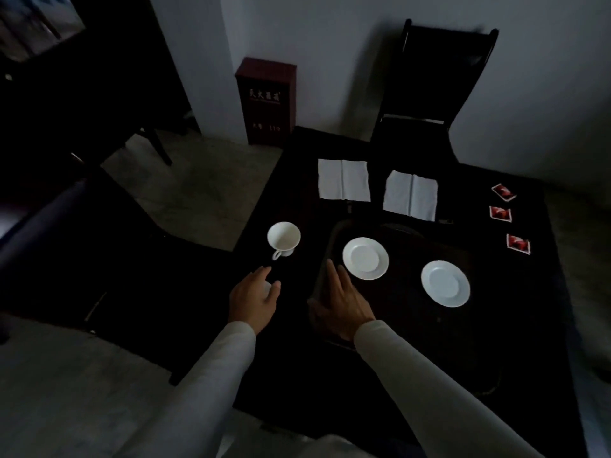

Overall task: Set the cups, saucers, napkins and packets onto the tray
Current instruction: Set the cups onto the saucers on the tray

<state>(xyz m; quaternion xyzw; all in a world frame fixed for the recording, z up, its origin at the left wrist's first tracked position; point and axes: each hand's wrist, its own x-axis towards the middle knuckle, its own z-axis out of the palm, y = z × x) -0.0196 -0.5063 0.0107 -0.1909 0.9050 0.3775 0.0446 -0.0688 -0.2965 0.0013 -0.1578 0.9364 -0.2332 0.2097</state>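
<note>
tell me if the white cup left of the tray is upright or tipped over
Upright. The cup stands on its foot on the dark table, its open mouth facing up and its handle pointing toward the left hand.

A dim dining or tea room, seemingly public: a dark table (413, 375) with a dark chair (439, 94) against plain walls, and a red fire-extinguisher cabinet (266, 100) on the floor.

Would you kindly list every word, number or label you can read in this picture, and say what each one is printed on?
"119": lower front of the dark red cabinet standing by the wall; the characters before it are blurred.
A row of pale Chinese characters higher on the same cabinet: too blurred to read.
The three red packets on the table: any print is too small to read.
Cup, saucers and napkins: no text.
</note>
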